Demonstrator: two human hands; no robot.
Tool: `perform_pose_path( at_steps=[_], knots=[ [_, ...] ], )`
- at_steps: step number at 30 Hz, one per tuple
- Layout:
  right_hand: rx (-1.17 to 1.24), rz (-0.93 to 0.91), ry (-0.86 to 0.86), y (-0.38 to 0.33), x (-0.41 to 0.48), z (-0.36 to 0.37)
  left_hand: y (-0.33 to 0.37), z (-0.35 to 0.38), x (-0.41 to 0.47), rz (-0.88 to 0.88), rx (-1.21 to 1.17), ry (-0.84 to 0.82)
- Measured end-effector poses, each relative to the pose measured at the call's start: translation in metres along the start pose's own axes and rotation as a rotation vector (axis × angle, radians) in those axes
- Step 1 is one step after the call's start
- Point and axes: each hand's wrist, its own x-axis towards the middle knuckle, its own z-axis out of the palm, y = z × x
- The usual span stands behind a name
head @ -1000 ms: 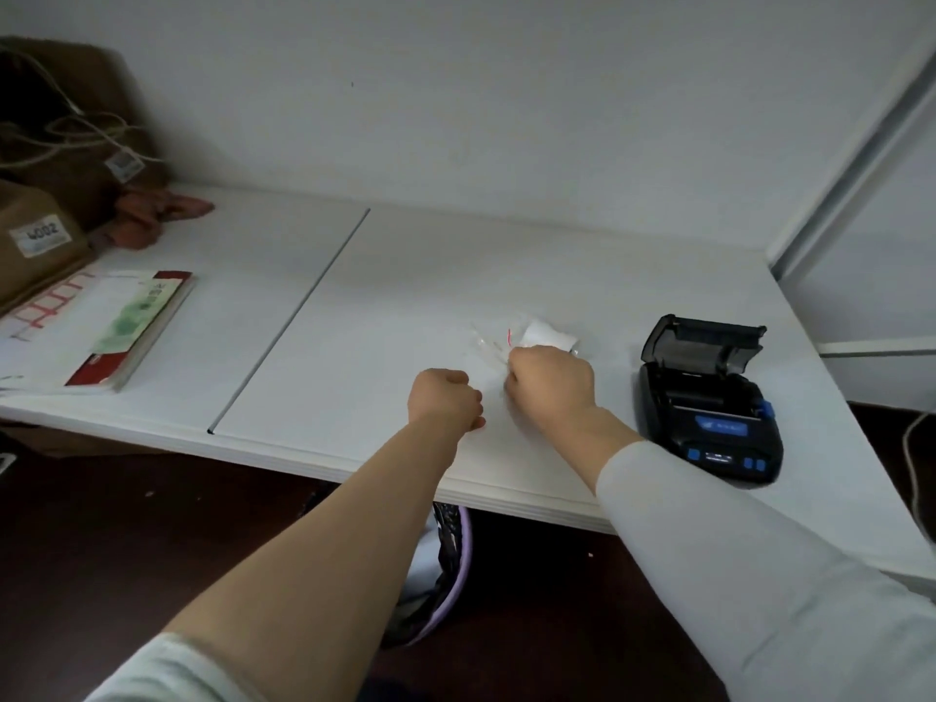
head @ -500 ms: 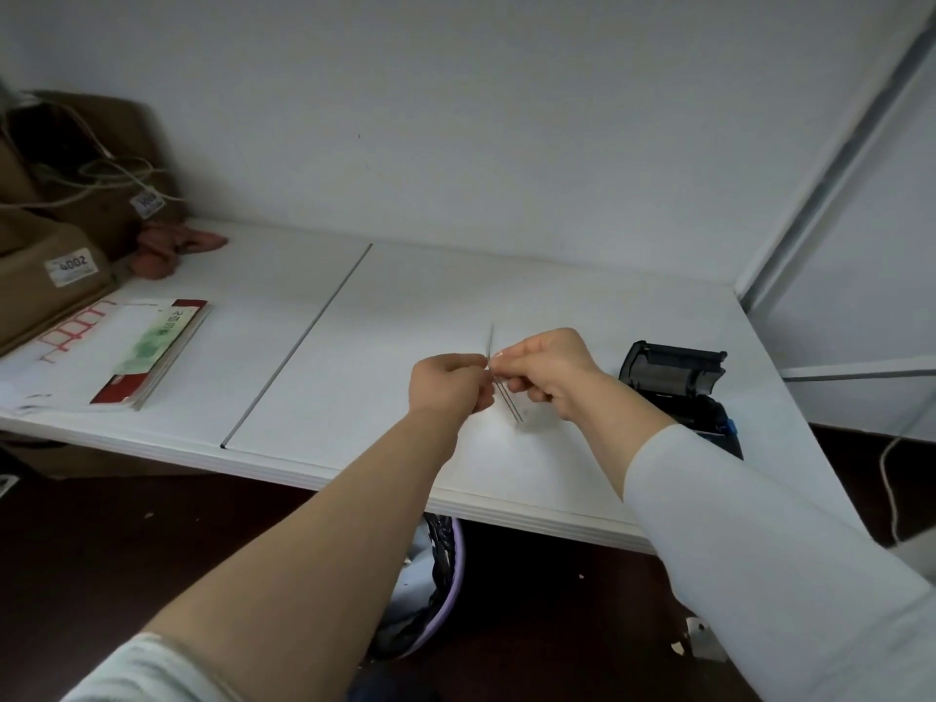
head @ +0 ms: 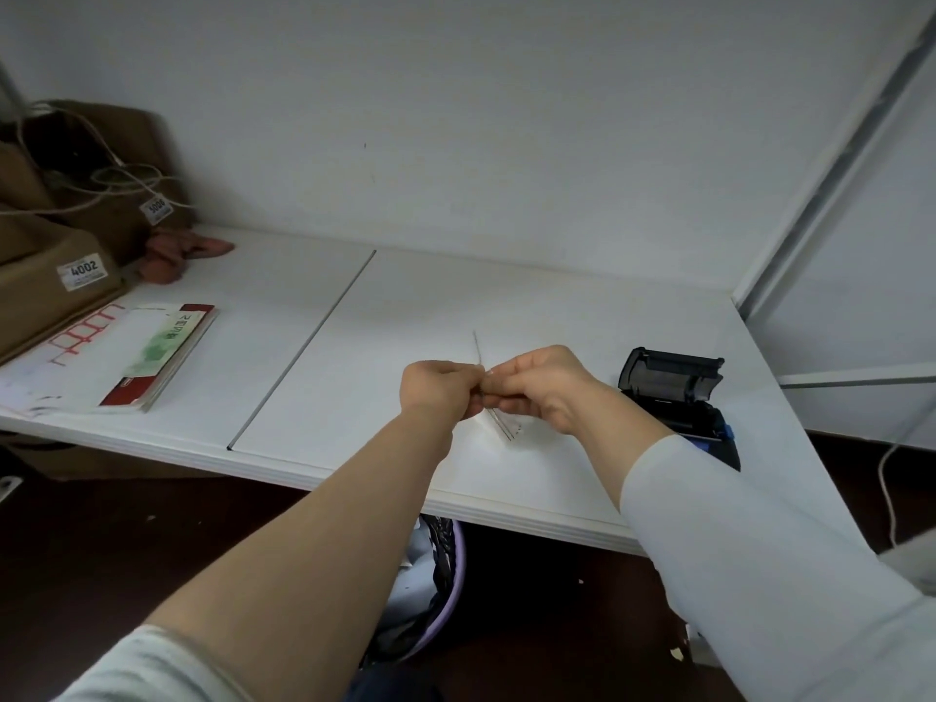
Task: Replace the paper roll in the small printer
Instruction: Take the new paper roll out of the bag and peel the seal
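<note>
The small black printer sits on the white table at the right with its lid flipped open; my right forearm hides its front part. Above the table's middle, my left hand and my right hand meet fingertip to fingertip, both pinching a thin clear plastic wrapper seen edge-on. The wrapper sticks up above the fingers and hangs down below them. The paper roll itself is hidden inside my right hand or the wrapper; I cannot tell which.
A red-edged booklet with papers lies at the table's left. Brown cardboard boxes with number labels and string stand at the far left, beside a pinkish cloth. A bin sits below the table's front edge. A metal post rises at the right.
Both hands rose off the table, lifting the wrapped item that lay there a second ago. They now pinch the wrapper together in the air; the view shifted slightly.
</note>
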Motion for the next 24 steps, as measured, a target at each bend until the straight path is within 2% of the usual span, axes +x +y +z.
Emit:
perform_pose_path(
  at_steps=[3, 7, 10, 15, 19, 22, 24],
  knots=[
    [-0.013, 0.01, 0.038, -0.004, -0.002, 0.0, 0.002, -0.001, 0.001, 0.008, 0.026, 0.037],
    [-0.111, -0.004, 0.278, -0.011, 0.002, -0.01, 0.008, -0.008, 0.004, -0.026, -0.033, 0.083],
    [-0.196, -0.074, 0.382, -0.011, 0.003, -0.023, 0.012, -0.016, 0.007, -0.021, -0.068, 0.122],
    [-0.374, -0.174, 0.409, -0.005, 0.007, -0.025, 0.011, -0.015, 0.007, 0.123, -0.019, 0.154],
    [-0.533, -0.214, 0.403, 0.007, 0.013, -0.024, 0.002, -0.012, 0.009, 0.018, -0.085, 0.124],
    [-0.743, -0.402, 0.429, 0.011, 0.007, -0.022, -0.015, -0.011, 0.014, -0.02, 0.116, 0.087],
    [-0.777, -0.462, 0.381, 0.012, 0.008, -0.02, -0.025, -0.008, 0.015, -0.021, 0.201, 0.052]
  ],
)
